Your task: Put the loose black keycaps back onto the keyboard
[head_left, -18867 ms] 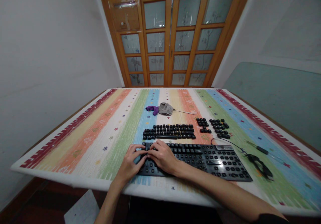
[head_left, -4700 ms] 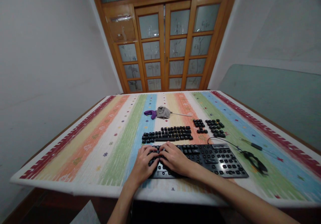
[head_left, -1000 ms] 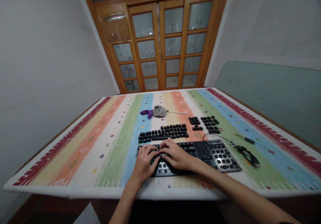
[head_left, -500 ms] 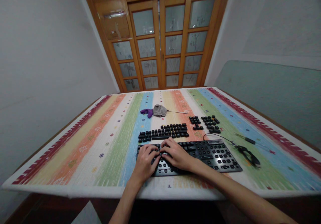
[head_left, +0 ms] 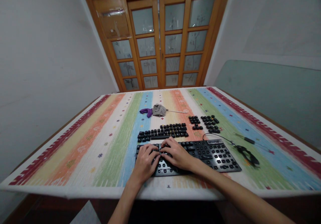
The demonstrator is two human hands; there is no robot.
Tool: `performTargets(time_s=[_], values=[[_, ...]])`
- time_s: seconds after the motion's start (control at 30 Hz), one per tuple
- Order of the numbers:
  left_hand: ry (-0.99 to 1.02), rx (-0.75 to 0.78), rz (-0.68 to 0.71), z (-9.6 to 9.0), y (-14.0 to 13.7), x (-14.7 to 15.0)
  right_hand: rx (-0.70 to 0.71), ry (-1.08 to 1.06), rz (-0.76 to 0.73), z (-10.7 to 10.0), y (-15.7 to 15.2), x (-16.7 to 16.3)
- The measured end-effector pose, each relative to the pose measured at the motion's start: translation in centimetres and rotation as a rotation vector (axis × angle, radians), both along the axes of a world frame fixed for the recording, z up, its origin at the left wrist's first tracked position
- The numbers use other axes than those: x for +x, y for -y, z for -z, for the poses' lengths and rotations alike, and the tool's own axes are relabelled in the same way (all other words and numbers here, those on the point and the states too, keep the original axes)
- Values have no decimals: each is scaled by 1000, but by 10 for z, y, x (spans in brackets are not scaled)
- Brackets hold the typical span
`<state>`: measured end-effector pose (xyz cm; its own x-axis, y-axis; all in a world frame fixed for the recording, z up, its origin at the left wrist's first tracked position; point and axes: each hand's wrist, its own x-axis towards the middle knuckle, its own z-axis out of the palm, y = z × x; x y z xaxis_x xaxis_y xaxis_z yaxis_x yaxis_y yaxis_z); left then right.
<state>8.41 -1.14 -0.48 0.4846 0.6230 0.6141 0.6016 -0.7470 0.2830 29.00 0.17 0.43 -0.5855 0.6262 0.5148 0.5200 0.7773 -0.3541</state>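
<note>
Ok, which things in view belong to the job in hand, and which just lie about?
Apparently in the job:
black keyboard, under the left hand and right hand
loose black keycaps beyond it
keyboard cable

Apparently just lying about:
grey cloth
purple cloth
thin rod
dark-handled tool, use unclear

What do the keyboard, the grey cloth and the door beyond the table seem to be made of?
Keyboard: probably hard black plastic, glossy, given the bright reflections. Grey cloth: a matt, perhaps fleecy textile; it looks rumpled and fuzzy. Door: apparently wood, perhaps varnished, from its warm brown colour; panes seem frosted glass, pale and plant-patterned.
</note>
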Motion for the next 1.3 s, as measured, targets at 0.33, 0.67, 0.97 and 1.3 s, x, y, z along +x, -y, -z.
performTargets(time_s=[0.33, 0.67, 0.97, 1.3], values=[[8, -29, 6, -5, 2, 0, 140, 117, 12, 3, 3, -5], [-9, -43, 2, -1, -1, -1, 172, 185, 16, 4, 2, -4], [-10, -73, 18, -6, 0, 0, 189, 145, 5, 2, 3, -4], [8, -72, 20, -11, 1, -3, 159, 127, 10, 5, 4, -7]])
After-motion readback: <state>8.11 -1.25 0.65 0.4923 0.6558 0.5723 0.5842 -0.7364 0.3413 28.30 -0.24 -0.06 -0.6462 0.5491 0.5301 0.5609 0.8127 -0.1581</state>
